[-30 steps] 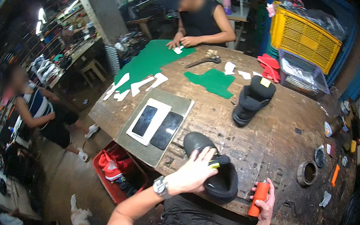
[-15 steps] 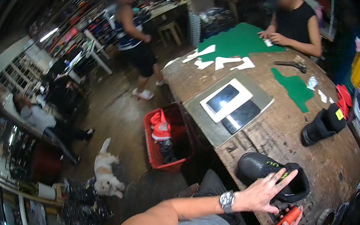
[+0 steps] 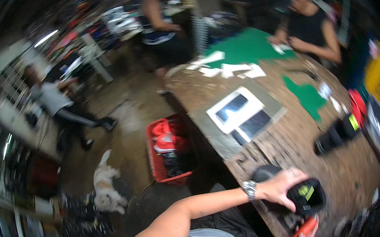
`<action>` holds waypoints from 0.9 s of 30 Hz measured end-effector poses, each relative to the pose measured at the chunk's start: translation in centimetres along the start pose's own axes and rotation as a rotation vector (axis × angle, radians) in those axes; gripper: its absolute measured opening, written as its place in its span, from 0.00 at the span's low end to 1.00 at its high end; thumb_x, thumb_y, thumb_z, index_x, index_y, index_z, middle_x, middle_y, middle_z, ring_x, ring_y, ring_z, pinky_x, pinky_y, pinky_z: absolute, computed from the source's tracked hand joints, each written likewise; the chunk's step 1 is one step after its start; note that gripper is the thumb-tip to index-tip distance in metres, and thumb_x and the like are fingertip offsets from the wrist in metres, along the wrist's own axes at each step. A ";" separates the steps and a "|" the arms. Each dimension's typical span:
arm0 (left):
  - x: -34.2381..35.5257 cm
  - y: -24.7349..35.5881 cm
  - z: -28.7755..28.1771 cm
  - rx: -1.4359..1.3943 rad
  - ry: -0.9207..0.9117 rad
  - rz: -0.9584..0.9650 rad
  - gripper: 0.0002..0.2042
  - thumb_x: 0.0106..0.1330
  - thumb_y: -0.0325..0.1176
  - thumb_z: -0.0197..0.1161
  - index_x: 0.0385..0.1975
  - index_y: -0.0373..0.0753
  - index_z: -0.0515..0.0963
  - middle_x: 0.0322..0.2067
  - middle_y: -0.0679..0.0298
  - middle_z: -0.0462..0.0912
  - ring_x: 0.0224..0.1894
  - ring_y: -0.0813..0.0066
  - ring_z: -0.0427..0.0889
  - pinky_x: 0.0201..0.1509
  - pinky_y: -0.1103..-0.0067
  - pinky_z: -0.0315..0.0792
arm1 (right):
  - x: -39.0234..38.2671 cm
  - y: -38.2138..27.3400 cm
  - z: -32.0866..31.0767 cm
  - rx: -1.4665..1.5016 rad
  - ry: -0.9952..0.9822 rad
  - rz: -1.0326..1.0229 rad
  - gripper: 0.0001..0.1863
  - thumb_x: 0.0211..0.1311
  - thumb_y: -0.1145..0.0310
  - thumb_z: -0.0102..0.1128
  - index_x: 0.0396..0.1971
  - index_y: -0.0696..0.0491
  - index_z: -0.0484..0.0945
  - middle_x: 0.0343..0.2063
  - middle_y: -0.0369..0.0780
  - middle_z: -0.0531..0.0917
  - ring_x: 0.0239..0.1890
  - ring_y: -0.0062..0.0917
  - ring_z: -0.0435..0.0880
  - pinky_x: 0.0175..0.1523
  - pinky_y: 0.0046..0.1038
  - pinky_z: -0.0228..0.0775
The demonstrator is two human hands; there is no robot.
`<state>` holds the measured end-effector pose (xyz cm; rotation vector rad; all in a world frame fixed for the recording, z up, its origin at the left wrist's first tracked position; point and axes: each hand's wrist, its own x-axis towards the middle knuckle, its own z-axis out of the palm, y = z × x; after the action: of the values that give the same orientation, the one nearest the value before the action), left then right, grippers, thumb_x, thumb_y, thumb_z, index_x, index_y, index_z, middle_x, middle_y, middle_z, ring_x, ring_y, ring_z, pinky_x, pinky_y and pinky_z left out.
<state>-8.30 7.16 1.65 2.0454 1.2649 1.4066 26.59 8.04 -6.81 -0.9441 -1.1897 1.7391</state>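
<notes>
My left hand (image 3: 280, 188), with a metal watch on its wrist, is closed around the upper of a black shoe (image 3: 313, 202). Its thumb presses near the tongue, which carries a yellow-green mark, and the dark opening of the shoe faces up. Part of the toe end lies behind the hand. Just below the shoe, by the table's near edge, my right hand (image 3: 310, 236) is wrapped round an orange-red cylindrical tool (image 3: 301, 231). The tool's exact kind is blurred. Another black shoe (image 3: 337, 135) with a yellow-green patch stands farther right on the wooden table (image 3: 292, 153).
A board (image 3: 269, 95) bears two phone-like slabs. Green material (image 3: 242, 44) and white cut pieces (image 3: 252, 70) lie beyond, where a person (image 3: 310, 20) works. Left of the table stand a red crate (image 3: 158, 169) with shoes inside and a dog (image 3: 106, 189). Other people are farther back.
My left hand has gone from spread fingers over the shoe to a grip on its upper. The shoe's tongue now shows more. The view has shifted, and a person at the back moved right.
</notes>
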 end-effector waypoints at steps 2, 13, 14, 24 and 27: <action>-0.3 0.2 -0.2 0.015 -0.019 -0.043 0.44 0.46 0.57 0.81 0.60 0.32 0.75 0.58 0.48 0.74 0.63 0.47 0.72 0.70 0.60 0.65 | -0.4 -1.2 2.8 0.087 0.185 0.006 0.65 0.32 0.65 0.82 0.77 0.49 0.55 0.63 0.40 0.72 0.58 0.37 0.81 0.52 0.32 0.84; 1.0 0.1 -0.1 -0.339 -0.141 -0.265 0.27 0.48 0.29 0.80 0.51 0.39 0.80 0.67 0.52 0.70 0.70 0.54 0.70 0.73 0.62 0.61 | -0.7 -3.5 5.0 0.298 0.117 0.016 0.59 0.39 0.75 0.78 0.75 0.55 0.55 0.57 0.48 0.78 0.54 0.36 0.83 0.56 0.36 0.83; 1.2 -0.3 0.0 -0.340 -0.156 -0.189 0.24 0.48 0.28 0.80 0.48 0.39 0.80 0.66 0.51 0.72 0.71 0.53 0.69 0.75 0.60 0.59 | -0.7 -3.6 4.9 0.315 0.113 0.012 0.59 0.39 0.75 0.78 0.75 0.55 0.55 0.57 0.48 0.78 0.54 0.36 0.83 0.56 0.36 0.82; 0.6 -0.5 0.6 -0.168 -0.157 -0.178 0.29 0.46 0.32 0.83 0.52 0.39 0.81 0.62 0.52 0.75 0.72 0.51 0.68 0.75 0.59 0.60 | -0.8 -3.2 4.7 0.311 0.124 0.014 0.59 0.38 0.75 0.78 0.75 0.55 0.55 0.55 0.48 0.78 0.54 0.36 0.83 0.56 0.36 0.82; 0.6 0.6 1.8 0.178 -0.162 -0.150 0.33 0.48 0.37 0.81 0.56 0.37 0.78 0.59 0.47 0.78 0.64 0.47 0.76 0.70 0.61 0.68 | -0.9 -3.3 4.7 0.296 0.128 0.020 0.59 0.39 0.74 0.78 0.75 0.55 0.55 0.56 0.47 0.78 0.54 0.36 0.83 0.56 0.37 0.82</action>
<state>-6.38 7.72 1.59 2.0800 1.4840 1.0730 23.37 6.36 -2.25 -0.8745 -0.8165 1.7818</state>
